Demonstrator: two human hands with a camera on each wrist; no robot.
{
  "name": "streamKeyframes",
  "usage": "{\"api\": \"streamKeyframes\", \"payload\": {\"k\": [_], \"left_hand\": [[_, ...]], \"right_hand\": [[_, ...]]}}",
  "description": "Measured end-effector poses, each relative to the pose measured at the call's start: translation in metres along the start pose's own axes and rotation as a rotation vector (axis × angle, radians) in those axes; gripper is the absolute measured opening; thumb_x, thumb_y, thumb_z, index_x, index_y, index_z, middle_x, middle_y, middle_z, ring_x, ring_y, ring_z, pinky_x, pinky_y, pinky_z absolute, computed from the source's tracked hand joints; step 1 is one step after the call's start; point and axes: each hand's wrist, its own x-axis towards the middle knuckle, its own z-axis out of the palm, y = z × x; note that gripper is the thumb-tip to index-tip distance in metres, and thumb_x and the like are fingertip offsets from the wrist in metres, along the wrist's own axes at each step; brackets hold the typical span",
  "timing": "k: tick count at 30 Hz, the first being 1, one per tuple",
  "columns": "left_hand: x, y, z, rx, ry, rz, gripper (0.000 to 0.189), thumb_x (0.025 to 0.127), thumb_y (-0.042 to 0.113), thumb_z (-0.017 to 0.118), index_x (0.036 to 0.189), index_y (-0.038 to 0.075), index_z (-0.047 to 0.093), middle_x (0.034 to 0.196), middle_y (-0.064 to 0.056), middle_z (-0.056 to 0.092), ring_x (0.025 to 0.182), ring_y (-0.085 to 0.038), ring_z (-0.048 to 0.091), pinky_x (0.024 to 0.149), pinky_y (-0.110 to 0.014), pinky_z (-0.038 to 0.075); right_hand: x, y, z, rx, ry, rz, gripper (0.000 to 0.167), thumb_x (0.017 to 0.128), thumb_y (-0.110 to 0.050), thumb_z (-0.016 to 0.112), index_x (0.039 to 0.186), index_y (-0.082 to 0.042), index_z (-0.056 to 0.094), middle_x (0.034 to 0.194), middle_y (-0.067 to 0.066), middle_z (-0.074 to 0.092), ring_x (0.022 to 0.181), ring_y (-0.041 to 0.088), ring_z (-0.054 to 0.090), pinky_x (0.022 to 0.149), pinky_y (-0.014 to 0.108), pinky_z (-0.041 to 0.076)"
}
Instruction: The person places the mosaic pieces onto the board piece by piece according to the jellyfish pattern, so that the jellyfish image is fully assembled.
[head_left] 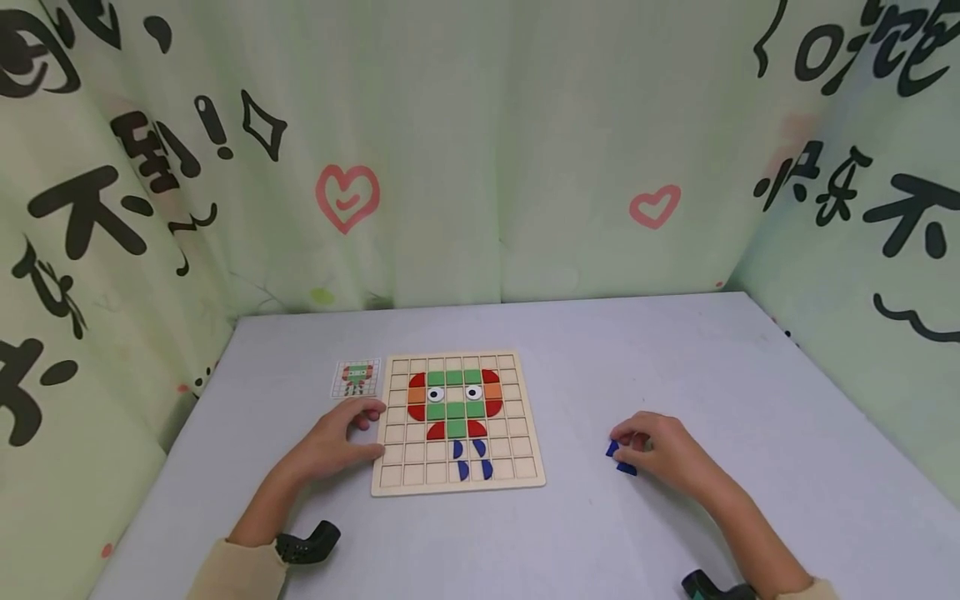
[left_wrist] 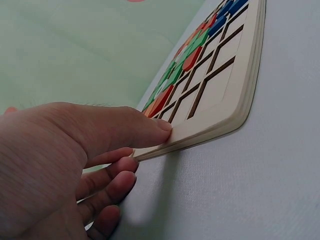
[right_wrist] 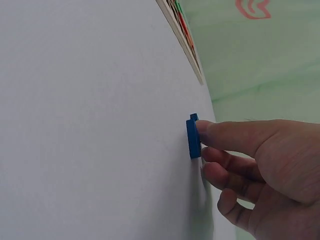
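A wooden grid board (head_left: 525,454) lies on the table with red, orange, green and blue pieces forming a figure with two eye pieces (head_left: 473,392). Several blue curved pieces (head_left: 463,470) sit in its lower rows. My left hand (head_left: 341,442) is at the board's left edge, its thumb (left_wrist: 145,127) pressing the rim and the other fingers beside it. Off to the right of the board, my right hand (head_left: 660,446) pinches small blue pieces (right_wrist: 193,139) between thumb and fingers, low over the table. The fingers partly cover these pieces; their full shape is hidden.
A small picture card (head_left: 356,379) with a similar figure lies at the board's upper left. The white table (head_left: 570,542) is bordered by a pale green curtain (head_left: 570,150) at the back and sides. Each wrist wears a black device (head_left: 309,543).
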Motion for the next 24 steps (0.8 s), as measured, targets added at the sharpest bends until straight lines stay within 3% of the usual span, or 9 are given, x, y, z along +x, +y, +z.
{"api": "streamKeyframes", "payload": {"k": [10,24], "left_hand": [[0.001,-0.003,0.001,0.009,0.005,-0.002,0.055,0.078,0.014,0.078,0.127,0.009,0.055,0.115,-0.004,0.056,0.105,-0.020,0.049,0.090,-0.038,0.045],[0.003,-0.005,0.001,0.013,0.005,-0.003,0.055,0.078,0.015,0.078,0.128,0.009,0.055,0.115,-0.003,0.056,0.105,-0.019,0.049,0.090,-0.037,0.045]], "right_hand": [[0.009,-0.012,0.009,-0.012,-0.005,-0.022,0.022,0.077,-0.022,0.081,0.094,-0.012,0.072,0.077,-0.007,0.057,0.069,0.004,0.047,0.061,0.020,0.042],[0.016,-0.020,0.019,-0.040,0.032,-0.091,0.019,0.076,-0.017,0.081,0.092,-0.014,0.072,0.082,-0.008,0.061,0.072,0.005,0.051,0.067,0.023,0.044]]}}
